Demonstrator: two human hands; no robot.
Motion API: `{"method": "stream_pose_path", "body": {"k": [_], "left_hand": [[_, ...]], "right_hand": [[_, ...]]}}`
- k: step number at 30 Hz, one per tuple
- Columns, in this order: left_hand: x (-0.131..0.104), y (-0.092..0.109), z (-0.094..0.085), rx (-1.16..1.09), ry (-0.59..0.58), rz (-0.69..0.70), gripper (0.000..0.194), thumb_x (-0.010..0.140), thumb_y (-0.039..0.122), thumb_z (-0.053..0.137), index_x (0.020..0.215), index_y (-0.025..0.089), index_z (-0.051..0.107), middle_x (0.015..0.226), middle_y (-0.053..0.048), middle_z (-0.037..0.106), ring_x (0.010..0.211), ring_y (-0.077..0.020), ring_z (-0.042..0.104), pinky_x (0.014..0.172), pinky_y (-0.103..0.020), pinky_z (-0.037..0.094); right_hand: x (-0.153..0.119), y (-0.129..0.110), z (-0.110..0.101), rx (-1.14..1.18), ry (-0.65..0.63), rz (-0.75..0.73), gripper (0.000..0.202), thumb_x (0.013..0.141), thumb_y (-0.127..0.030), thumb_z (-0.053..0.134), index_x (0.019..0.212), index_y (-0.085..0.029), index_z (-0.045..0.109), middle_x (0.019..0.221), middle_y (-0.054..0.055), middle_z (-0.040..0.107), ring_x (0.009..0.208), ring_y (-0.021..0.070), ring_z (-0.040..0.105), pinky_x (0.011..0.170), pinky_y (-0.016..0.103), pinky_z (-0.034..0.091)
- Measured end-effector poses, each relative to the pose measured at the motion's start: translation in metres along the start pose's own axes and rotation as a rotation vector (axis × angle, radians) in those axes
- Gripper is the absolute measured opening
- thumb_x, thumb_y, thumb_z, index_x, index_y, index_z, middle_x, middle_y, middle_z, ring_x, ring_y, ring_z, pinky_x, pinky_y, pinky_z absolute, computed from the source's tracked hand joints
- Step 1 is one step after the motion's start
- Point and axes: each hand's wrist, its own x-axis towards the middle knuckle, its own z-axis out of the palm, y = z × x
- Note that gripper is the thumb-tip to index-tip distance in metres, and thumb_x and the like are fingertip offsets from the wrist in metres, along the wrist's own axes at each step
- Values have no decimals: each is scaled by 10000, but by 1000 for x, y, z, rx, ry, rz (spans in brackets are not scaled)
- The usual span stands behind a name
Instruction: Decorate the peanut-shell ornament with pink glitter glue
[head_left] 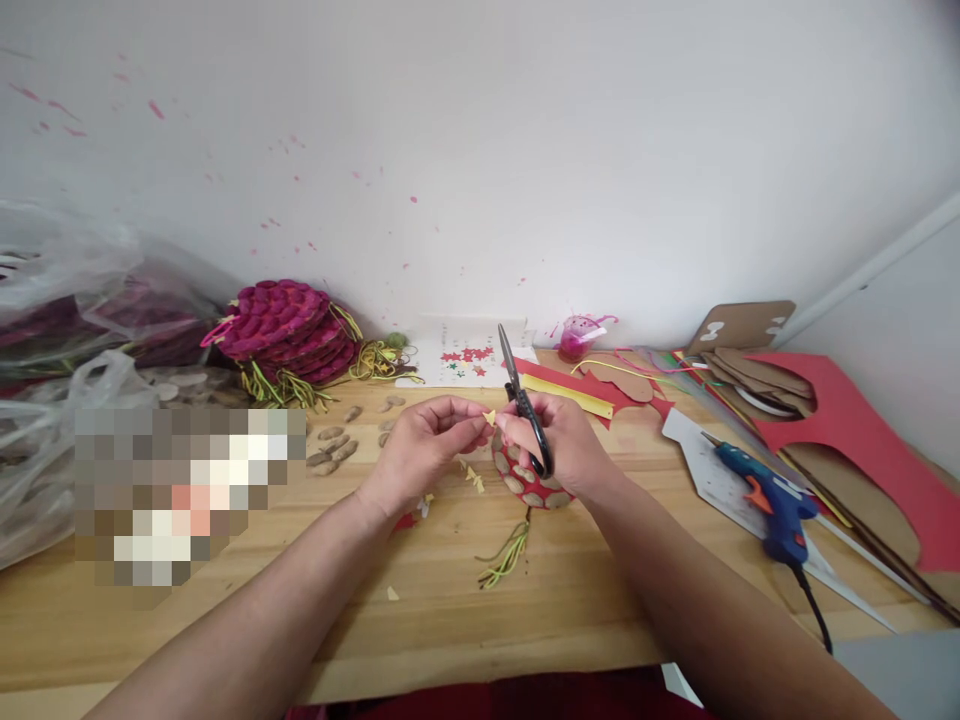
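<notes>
Scissors (pixel 523 402) are pointing up and away from the paper, apparently parked in the right hand (pixel 568 440) so that its thumb and forefinger are staying free for finer work. That hand is curling around the black handle, its fingertips reaching to the right edge of a small yellow paper piece (pixel 490 416); whether they are truly gripping it, I cannot tell. The left hand (pixel 429 445) is pinching the same piece between thumb and forefinger, probably because something so tiny is needing fingertip control.

The piece is sitting at the very tips of the left hand, between the two hands and above the surface (pixel 442 625). Just below, a red disc studded with shells (pixel 517 485) is lying partly hidden under the right hand, its yellow-green tassel (pixel 508 555) trailing toward the person. Yellow scraps (pixel 472 478) are lying beside the disc, within easy reach.

Beyond the hands, red stars (pixel 471 355) are resting on a white sheet (pixel 415 367), which is likely keeping them together. Off to the right, a glue gun (pixel 784 525) is lying partly over white card (pixel 720 490), perhaps to be sparing the wood from drips.
</notes>
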Motion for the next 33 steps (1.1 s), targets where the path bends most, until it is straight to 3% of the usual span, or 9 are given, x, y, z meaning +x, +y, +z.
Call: {"method": "stream_pose_path", "body": {"k": [7, 16, 23, 28, 33], "left_hand": [[-1, -1, 2, -4, 15, -25, 341, 670, 398, 906, 846, 157, 740, 797, -43, 756, 714, -144, 673, 705, -269, 520], [2, -5, -1, -128, 20, -72, 307, 658, 350, 921, 803, 157, 731, 763, -35, 746, 707, -126, 663, 699, -250, 516], [-1, -4, 2, -35, 25, -22, 332, 678, 406, 902, 807, 155, 727, 767, -32, 734, 694, -118, 632, 687, -244, 494], [1, -5, 2, -27, 16, -15, 387, 665, 457, 901, 828, 152, 728, 766, -36, 730, 693, -124, 628, 663, -243, 496], [1, -6, 1, -58, 23, -33, 372, 658, 443, 908, 802, 148, 733, 747, -35, 723, 682, -120, 630, 668, -240, 509]], "right_hand": [[1, 2, 0, -26, -17, -4, 269, 684, -358, 833, 756, -187, 638, 465, -66, 548, 343, 69, 453, 309, 173, 347], [2, -1, -2, -40, 28, 8, 288, 681, -353, 860, 757, -165, 657, 588, -28, 629, 380, 57, 493, 318, 161, 348], [3, 4, -2, 10, -1, 48, 320, 646, -352, 875, 784, -181, 642, 456, -75, 538, 345, 76, 464, 297, 173, 369], [3, 8, -1, -5, -17, 64, 300, 704, -395, 811, 804, -197, 610, 419, -89, 516, 305, 85, 433, 294, 210, 417], [3, 9, 0, 1, -1, 63, 295, 703, -388, 813, 783, -200, 601, 416, -87, 517, 302, 81, 440, 294, 187, 385]]}}
